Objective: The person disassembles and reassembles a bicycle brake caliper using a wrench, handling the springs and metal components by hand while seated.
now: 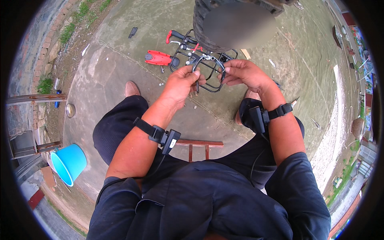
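Between my hands is a horseshoe-shaped black metal piece (196, 64) with two curved arms and a silver joint at its top. My left hand (183, 82) is closed, pinching the left arm of this piece between thumb and fingers. At the other side, my right hand (244, 74) grips the right arm with thumb and fingertips. Just beyond and below lies a black tubular metal rack (214, 89) on the ground, partly hidden by the piece and my fingers. A black rod with a red handle (169, 37) and a silver lever lies across the rack's left part.
A red plastic part (157, 57) lies left of the rack. Beyond stands a large ridged black tire (202, 30). A cyan bucket (71, 162) is at the lower left. A reddish-brown frame (200, 143) shows between my legs. Small hardware dots the concrete (128, 60).
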The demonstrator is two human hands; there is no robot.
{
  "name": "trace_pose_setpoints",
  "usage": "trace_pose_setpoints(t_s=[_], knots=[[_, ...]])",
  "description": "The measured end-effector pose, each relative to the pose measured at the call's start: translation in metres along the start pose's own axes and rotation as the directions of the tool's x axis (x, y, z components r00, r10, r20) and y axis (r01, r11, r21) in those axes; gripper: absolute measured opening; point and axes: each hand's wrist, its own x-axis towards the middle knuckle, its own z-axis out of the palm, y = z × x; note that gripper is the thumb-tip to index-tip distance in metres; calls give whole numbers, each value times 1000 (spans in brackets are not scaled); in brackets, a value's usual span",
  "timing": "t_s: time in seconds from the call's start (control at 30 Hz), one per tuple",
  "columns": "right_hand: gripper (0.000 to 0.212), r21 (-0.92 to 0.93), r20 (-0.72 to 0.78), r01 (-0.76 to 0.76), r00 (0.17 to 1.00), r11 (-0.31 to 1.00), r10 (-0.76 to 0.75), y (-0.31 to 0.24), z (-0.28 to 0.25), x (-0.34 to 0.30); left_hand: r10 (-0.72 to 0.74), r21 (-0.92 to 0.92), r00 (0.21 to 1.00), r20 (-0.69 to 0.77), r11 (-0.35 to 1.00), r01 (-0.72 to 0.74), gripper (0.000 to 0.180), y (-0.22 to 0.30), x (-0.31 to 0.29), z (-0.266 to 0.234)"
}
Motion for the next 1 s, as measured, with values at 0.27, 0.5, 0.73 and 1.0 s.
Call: trace_pose_setpoints(t_s=[0.27,0.5,0.73,1.0], knots=[[20,2,-3,3,1000,1000,-3,-3,1,-2,-22,-36,1000,3,999,22,21,1,-1,1],[20,11,-9,4,1000,1000,-4,-6,3,-2,-24,-69,1000,-4,997,24,22,0,-2,1],[20,24,5,18,1000,1000,-18,-4,2,-1,-50,-66,999,1,997,50,25,-1,-1,-1],[20,32,4,18,1000,999,-18,-4,2,0,-53,-68,999,7,996,54,24,-1,-1,-1]])
